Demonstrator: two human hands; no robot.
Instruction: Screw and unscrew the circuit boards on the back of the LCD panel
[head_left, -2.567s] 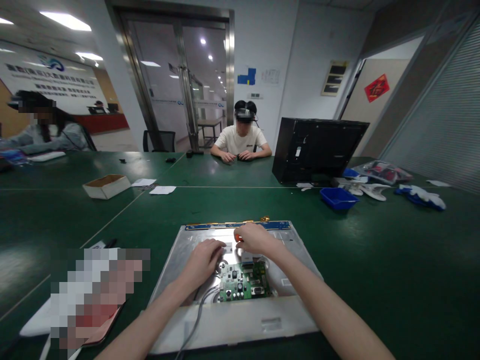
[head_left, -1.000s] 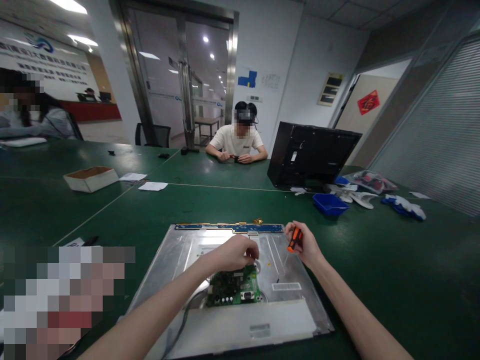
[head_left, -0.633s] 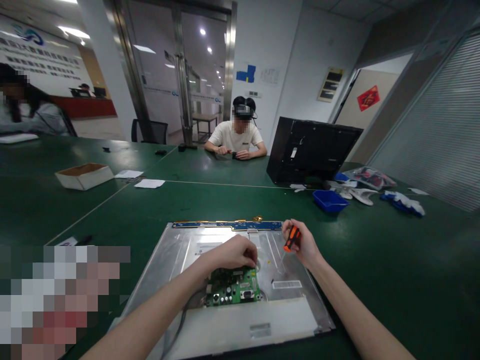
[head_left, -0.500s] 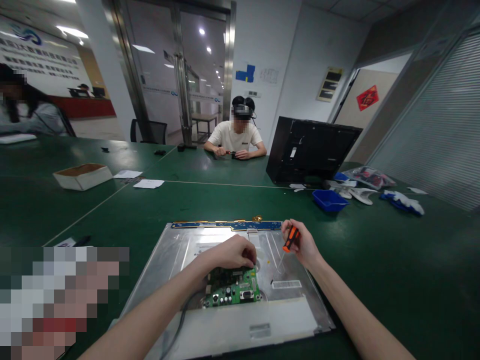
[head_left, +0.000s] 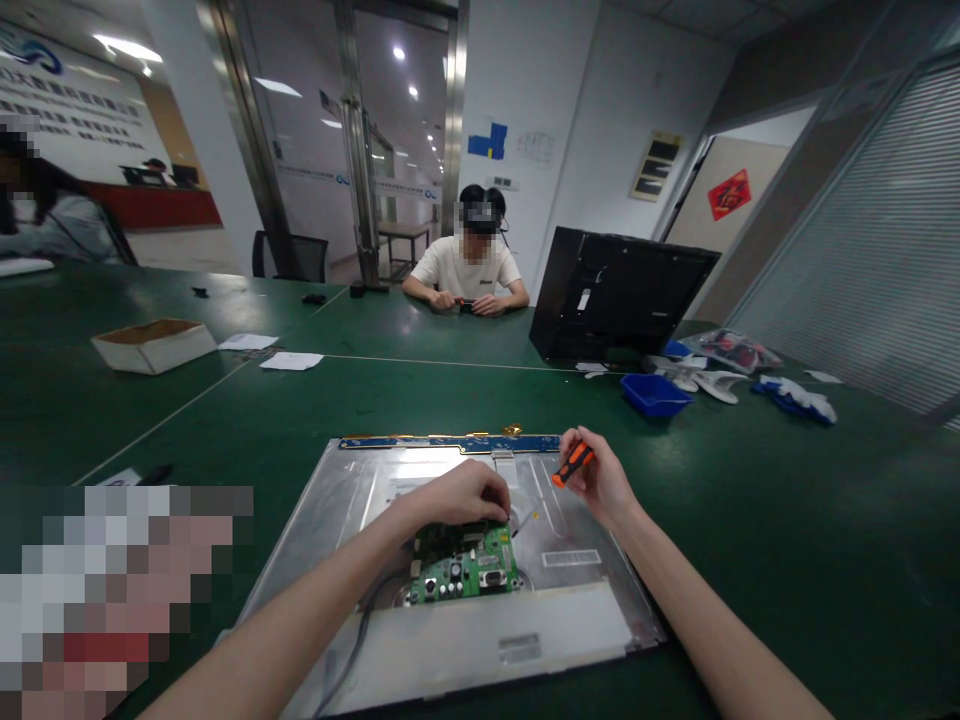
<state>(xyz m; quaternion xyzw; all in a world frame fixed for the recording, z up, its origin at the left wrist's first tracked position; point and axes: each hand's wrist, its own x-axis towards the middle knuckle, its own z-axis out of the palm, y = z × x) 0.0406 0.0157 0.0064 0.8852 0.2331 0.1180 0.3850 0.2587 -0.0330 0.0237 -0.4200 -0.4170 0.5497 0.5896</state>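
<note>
At the far right corner of the green circuit board (head_left: pixel 466 575), the fingertips of the left hand (head_left: pixel 469 492) were bent down and close together, but whether they pinched some small thing between them I could not tell. The fingers of the right hand (head_left: pixel 600 478) were closed around the orange and black handle of a screwdriver (head_left: pixel 574 464), which was above the right part of the metal panel (head_left: pixel 581 525). The screwdriver lay at a slant: its handle pointed up to the right hand, and its thin shaft went down and leftward, toward the same corner where the left fingertips were. So the left hand was the nearer one to this corner, while the right hand stood farther to the right, and only the shaft reached across between them. The end of the shaft was near the board's edge, but it was too fine to say if it touched anything. The circuit board sat near the middle of the panel, just beyond a pale cover (head_left: pixel 562 625), and a grey cable (head_left: pixel 358 640) ran from its left side toward the person. Along the panel's far edge was a long blue strip (head_left: pixel 529 443), and under everything spread the green table (head_left: pixel 757 520).
</note>
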